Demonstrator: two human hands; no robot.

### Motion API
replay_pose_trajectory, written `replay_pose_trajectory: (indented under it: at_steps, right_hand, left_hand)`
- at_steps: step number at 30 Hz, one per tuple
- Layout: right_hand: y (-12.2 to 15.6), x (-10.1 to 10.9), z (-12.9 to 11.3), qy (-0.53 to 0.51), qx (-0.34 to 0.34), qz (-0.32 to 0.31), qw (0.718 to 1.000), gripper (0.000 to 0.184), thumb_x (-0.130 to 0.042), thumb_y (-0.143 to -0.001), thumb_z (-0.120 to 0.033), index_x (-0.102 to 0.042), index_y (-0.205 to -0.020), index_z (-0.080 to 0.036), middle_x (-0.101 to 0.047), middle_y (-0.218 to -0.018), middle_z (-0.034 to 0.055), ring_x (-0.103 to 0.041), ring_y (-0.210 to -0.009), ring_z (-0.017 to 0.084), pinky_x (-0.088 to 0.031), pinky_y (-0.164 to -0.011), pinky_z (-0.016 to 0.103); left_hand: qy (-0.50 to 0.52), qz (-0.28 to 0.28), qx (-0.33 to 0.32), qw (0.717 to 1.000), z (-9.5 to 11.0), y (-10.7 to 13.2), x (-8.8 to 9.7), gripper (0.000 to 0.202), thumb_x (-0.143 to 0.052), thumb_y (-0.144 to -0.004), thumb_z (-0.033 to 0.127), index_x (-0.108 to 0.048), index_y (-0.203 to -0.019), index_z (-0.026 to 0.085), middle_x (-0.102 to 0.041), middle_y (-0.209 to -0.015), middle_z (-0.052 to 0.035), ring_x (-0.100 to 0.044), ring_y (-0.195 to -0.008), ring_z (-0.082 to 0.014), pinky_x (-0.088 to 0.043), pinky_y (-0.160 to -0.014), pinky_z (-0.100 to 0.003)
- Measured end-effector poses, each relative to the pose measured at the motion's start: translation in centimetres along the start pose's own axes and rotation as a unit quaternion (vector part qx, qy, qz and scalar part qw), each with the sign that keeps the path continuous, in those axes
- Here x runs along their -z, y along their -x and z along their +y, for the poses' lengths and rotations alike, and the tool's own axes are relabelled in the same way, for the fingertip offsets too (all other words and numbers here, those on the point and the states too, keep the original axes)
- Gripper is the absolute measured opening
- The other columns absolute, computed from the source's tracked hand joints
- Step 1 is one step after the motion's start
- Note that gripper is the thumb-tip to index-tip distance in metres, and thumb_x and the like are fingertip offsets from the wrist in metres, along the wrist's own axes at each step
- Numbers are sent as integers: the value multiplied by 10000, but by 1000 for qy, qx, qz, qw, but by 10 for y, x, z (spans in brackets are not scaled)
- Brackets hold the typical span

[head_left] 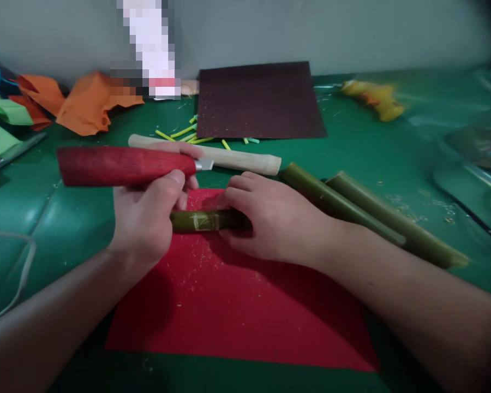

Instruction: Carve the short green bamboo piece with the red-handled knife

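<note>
Between the thumb and fingers of my left hand (147, 218) is a red-handled carving knife (126, 166), its short metal blade pointing right. That hand also meets the left end of a green bamboo piece (200, 221), which lies level above a red sheet (229, 316). My right hand (270, 215) is closed around the bamboo's right part, hiding that end. Pale scraped marks show on the bamboo between both hands. Fine shavings are scattered over the sheet. Just beyond my hands lies a pale, peeled bamboo stick (241, 158).
Two green bamboo lengths (343, 204) lie to the right. A dark sheet (257, 101) stands behind, with yellow-green strips (184, 131) beside it. Crumpled orange paper (85, 103) and scissors (16, 153) are at left, a yellow object (374, 98) at back right. The tabletop (77, 240) is green.
</note>
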State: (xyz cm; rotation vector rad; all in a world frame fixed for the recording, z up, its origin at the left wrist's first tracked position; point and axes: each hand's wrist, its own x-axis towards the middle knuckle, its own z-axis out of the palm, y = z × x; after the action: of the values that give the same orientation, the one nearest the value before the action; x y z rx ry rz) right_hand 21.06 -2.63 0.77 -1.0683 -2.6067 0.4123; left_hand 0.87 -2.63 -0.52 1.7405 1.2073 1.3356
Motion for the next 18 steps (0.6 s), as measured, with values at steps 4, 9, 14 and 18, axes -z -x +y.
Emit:
replay_pose_trajectory:
  at_steps: [4, 9, 14, 18]
  right_hand:
    - [2, -11, 6, -42, 11, 46, 998, 270, -644, -813, -304, -726, -1014, -143, -630, -901, 79, -530, -848, 210, -396, -734, 321]
    - [2, -13, 8, -91, -5, 40, 995, 270, -660, -826, -323, -721, -1021, -147, -607, -854, 47, -534, -823, 191, -390, -718, 307]
    - [-1, -15, 6, -110, -31, 29, 993, 257, -741, -803, -397, -680, -896, -165, -551, -788, 3, -484, -736, 151, -316, -647, 289]
    - [-2, -18, 7, -137, -34, 32, 989, 254, -757, -791, -396, -614, -812, -186, -555, -771, -12, -454, -699, 131, -300, -649, 289]
  left_hand:
    - [84, 54, 49, 994, 12, 3, -6, 193, -535, -814, 136, -707, -818, 225, -613, -667, -2, -530, -566, -131, -332, -447, -309]
    - [21, 84, 51, 995, 17, 10, -10, 186, -722, -861, 301, -634, -720, 218, -593, -719, 12, -555, -665, -114, -447, -562, -286]
    - [16, 34, 77, 996, 19, 16, -14, 284, -651, -908, 290, -596, -638, 219, -537, -524, 44, -473, -466, -85, -417, -445, -250]
    - [-23, -2, 84, 996, 21, 19, -14, 306, -597, -910, 238, -564, -607, 217, -542, -509, 39, -479, -441, -87, -395, -410, -241]
